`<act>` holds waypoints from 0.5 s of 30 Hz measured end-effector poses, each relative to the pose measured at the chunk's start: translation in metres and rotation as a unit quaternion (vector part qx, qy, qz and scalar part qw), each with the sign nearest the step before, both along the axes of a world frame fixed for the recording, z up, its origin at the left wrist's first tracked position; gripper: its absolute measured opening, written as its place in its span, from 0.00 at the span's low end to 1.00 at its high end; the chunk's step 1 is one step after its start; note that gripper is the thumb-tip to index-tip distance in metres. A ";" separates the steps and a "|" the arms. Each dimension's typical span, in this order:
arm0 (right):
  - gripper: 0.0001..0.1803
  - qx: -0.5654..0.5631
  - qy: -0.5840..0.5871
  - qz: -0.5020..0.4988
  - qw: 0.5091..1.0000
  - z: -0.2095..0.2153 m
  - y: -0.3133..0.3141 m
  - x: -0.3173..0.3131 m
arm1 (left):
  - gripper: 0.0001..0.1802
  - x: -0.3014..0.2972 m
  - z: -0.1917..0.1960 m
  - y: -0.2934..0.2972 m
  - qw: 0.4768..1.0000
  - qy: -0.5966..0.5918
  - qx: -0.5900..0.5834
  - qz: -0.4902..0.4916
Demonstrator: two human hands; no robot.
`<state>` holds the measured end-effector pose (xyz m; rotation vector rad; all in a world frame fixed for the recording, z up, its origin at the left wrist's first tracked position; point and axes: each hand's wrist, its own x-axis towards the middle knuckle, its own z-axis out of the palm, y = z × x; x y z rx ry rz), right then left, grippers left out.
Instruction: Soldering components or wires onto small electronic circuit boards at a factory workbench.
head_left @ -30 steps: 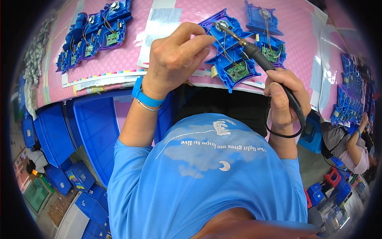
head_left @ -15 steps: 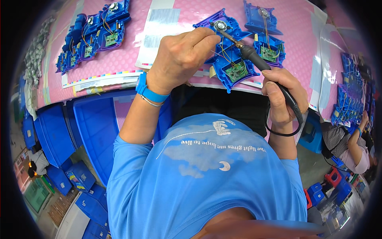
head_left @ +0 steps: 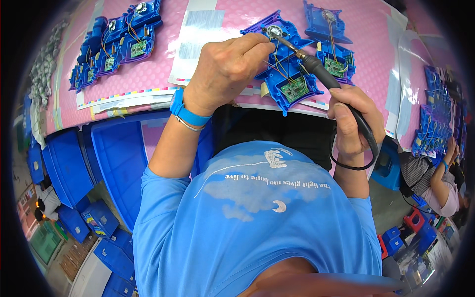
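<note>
An opened blue plastic housing lies in front of me with both halves spread on the table. One half carries a round silver speaker, the other a green circuit board, with thin wires running between them. My right hand grips a soldering iron by its black handle, its tip at the speaker's edge. Close beside that tip, the fingers of my left hand are pinched together over the housing's left side. What they hold, if anything, is hidden.
Another opened housing lies just right of mine. A row of similar housings sits at the far left. Blue bins stand below the pink table edge. At the right, a co-worker's arm reaches toward more blue housings.
My right hand and the soldering iron's handle have shifted slightly to the right, while the tip stays at the speaker. My left hand has barely moved.
</note>
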<state>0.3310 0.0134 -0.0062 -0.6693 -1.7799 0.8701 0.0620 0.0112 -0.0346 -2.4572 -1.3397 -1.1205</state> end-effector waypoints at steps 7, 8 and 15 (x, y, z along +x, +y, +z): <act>0.11 -0.001 0.032 -0.014 0.999 -0.002 -0.003 0.005 | 0.17 0.000 0.000 0.000 1.000 -0.001 -0.004 0.001; 0.11 -0.001 0.032 -0.014 0.999 -0.002 -0.003 0.005 | 0.17 0.000 -0.001 0.000 1.000 0.001 -0.001 0.001; 0.13 0.015 0.016 0.003 1.000 -0.003 -0.001 0.009 | 0.19 0.002 0.003 -0.002 1.000 -0.012 -0.020 -0.008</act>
